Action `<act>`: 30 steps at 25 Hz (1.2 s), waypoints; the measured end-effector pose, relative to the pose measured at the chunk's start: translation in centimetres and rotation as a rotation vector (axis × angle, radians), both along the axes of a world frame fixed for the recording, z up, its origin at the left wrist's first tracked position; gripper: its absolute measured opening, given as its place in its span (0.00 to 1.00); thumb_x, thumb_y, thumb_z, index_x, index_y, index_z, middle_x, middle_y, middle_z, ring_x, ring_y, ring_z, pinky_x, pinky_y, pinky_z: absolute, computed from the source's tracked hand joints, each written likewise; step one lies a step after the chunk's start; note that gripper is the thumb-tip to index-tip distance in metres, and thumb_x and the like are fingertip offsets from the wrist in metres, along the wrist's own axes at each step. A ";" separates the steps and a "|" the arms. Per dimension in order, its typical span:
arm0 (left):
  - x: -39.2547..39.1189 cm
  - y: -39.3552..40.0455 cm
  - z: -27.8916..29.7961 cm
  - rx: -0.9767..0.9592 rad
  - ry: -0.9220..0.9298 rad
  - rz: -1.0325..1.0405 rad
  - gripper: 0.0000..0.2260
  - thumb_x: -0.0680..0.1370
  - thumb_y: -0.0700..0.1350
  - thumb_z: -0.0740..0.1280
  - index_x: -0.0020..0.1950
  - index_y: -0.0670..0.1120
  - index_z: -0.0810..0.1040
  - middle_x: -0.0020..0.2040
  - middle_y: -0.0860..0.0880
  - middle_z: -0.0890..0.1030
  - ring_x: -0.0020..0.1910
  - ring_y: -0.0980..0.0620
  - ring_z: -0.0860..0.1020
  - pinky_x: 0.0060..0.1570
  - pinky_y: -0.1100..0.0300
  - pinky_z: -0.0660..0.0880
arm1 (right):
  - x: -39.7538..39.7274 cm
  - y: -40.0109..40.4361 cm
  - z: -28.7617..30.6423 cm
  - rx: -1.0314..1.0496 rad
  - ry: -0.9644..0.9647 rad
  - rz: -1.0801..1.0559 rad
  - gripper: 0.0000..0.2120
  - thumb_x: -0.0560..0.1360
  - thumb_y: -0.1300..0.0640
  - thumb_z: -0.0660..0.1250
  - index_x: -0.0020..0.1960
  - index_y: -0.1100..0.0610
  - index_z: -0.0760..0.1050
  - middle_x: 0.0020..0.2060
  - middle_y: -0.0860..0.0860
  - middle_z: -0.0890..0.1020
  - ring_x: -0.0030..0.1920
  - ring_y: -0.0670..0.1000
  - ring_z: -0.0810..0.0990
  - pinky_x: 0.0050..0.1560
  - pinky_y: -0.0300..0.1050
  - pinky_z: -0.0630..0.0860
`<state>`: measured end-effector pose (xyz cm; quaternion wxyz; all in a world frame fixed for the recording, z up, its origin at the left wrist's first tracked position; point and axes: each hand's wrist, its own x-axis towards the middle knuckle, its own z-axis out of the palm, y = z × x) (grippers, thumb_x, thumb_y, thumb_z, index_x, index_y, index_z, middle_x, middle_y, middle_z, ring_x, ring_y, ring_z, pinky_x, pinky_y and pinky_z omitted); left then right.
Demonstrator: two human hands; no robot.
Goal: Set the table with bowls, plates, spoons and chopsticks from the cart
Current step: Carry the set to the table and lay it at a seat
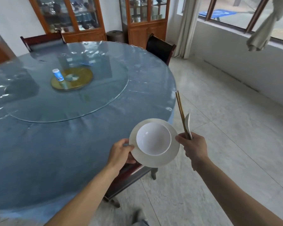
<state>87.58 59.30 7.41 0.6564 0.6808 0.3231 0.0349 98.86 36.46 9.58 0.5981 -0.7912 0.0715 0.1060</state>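
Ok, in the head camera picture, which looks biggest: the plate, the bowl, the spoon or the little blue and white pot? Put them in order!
Largest to smallest, as they look:
1. plate
2. bowl
3. and 4. spoon and little pot: too alike, and the pot stands farther off, so I won't rank them.

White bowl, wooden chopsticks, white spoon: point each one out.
White round bowl (153, 139), head view, on its inner bottom.
Brown wooden chopsticks (180, 110), head view, on the shafts above the right hand.
White ceramic spoon (188, 122), head view, on its scoop.
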 end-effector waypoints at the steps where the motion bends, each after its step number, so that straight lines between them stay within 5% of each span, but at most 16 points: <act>1: 0.6 1.0 -0.2 0.007 0.006 0.012 0.08 0.78 0.38 0.66 0.54 0.46 0.80 0.45 0.40 0.84 0.32 0.49 0.83 0.29 0.58 0.80 | 0.9 1.2 -0.2 -0.007 0.000 0.016 0.04 0.70 0.61 0.74 0.37 0.56 0.82 0.24 0.47 0.79 0.23 0.44 0.74 0.28 0.41 0.70; 6: 2.2 5.6 -1.4 0.034 0.039 0.097 0.07 0.77 0.39 0.66 0.52 0.48 0.81 0.44 0.42 0.85 0.32 0.48 0.84 0.30 0.56 0.81 | 4.9 7.3 -1.2 -0.051 0.022 0.101 0.05 0.70 0.61 0.75 0.36 0.55 0.82 0.31 0.51 0.83 0.34 0.54 0.81 0.37 0.47 0.78; 9: 2.8 7.4 -2.1 0.050 0.068 0.166 0.08 0.77 0.39 0.66 0.50 0.52 0.80 0.45 0.43 0.85 0.34 0.49 0.85 0.30 0.57 0.81 | 6.8 10.1 -2.3 -0.044 0.038 0.165 0.06 0.70 0.61 0.75 0.35 0.55 0.82 0.23 0.43 0.77 0.29 0.50 0.73 0.32 0.42 0.69; 17: 4.8 11.8 -4.4 0.101 0.180 0.387 0.09 0.76 0.38 0.65 0.51 0.48 0.81 0.45 0.46 0.85 0.35 0.49 0.85 0.30 0.57 0.82 | 12.7 18.2 -6.0 -0.108 0.122 0.411 0.04 0.70 0.59 0.75 0.37 0.56 0.81 0.21 0.46 0.72 0.26 0.49 0.67 0.28 0.45 0.66; 30: 6.5 15.0 -10.1 0.029 0.332 0.637 0.10 0.78 0.36 0.64 0.53 0.48 0.81 0.49 0.50 0.83 0.46 0.47 0.83 0.32 0.53 0.84 | 16.1 25.8 -12.9 -0.306 0.182 0.673 0.05 0.70 0.57 0.71 0.36 0.54 0.79 0.27 0.50 0.77 0.29 0.50 0.72 0.29 0.44 0.68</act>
